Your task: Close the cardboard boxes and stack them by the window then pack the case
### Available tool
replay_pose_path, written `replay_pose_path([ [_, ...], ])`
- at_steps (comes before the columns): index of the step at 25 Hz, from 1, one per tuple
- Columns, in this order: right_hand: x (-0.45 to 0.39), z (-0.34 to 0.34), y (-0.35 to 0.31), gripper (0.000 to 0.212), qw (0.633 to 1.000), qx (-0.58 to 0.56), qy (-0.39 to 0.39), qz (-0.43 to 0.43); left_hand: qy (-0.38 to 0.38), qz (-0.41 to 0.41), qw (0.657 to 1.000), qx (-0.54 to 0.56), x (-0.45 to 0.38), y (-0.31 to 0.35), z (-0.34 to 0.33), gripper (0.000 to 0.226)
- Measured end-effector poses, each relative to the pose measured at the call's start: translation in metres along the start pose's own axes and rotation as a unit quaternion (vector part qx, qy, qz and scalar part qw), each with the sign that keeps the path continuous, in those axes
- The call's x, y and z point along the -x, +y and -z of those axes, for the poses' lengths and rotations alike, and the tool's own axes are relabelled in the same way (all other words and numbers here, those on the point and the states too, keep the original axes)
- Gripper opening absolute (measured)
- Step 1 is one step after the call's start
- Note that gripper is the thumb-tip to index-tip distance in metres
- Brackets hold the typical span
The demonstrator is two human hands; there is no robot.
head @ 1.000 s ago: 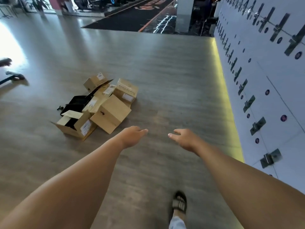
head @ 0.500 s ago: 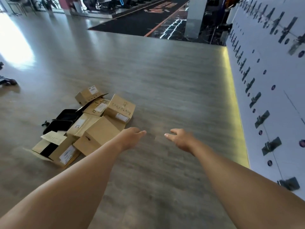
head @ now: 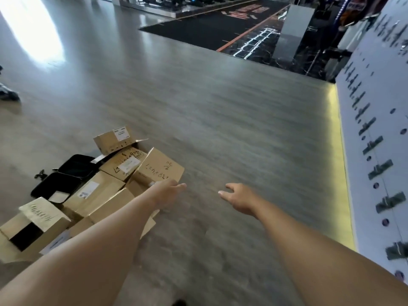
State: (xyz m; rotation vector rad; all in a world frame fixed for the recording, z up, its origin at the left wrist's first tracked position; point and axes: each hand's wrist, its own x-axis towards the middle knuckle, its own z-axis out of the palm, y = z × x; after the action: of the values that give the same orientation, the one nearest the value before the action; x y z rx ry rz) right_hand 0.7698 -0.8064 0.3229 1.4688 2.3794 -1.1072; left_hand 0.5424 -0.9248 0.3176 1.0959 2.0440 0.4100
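Head view: we see the cardboard boxes (head: pixel 103 191) lying left of our spread, empty left hand (head: pixel 169 192), nearer it than our spread, empty right hand (head: pixel 239 197).

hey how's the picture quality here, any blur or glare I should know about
Head view: motion blur smears the floor and the white wall with its dark fittings; strong window glare washes out the upper-left floor; wide-angle distortion bends the wall edge; the cardboard boxes and both hands, left and right, stay fairly sharp.
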Motion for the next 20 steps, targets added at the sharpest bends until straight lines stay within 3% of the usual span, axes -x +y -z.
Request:
replay_pose_path([
  [4, -0.108, 0.042, -0.01, 0.074, 0.999, 0.009, -0.034, 0.026, 0.007, 0.034, 0.999, -0.02, -0.087, 0.014, 0.031, 0.046],
  [13, -0.377, 0.134, -0.048, 0.08, 0.977, 0.108, -0.136, 0.126, 0.1, 0.186, 0.975, 0.073, -0.265, 0.043, 0.085, 0.049],
  [20, -0.518, 0.13, -0.113, 0.072, 0.95, 0.157, -0.21, 0.168, 0.147, 0.266, 0.939, 0.162, -0.344, 0.01, 0.117, 0.048],
])
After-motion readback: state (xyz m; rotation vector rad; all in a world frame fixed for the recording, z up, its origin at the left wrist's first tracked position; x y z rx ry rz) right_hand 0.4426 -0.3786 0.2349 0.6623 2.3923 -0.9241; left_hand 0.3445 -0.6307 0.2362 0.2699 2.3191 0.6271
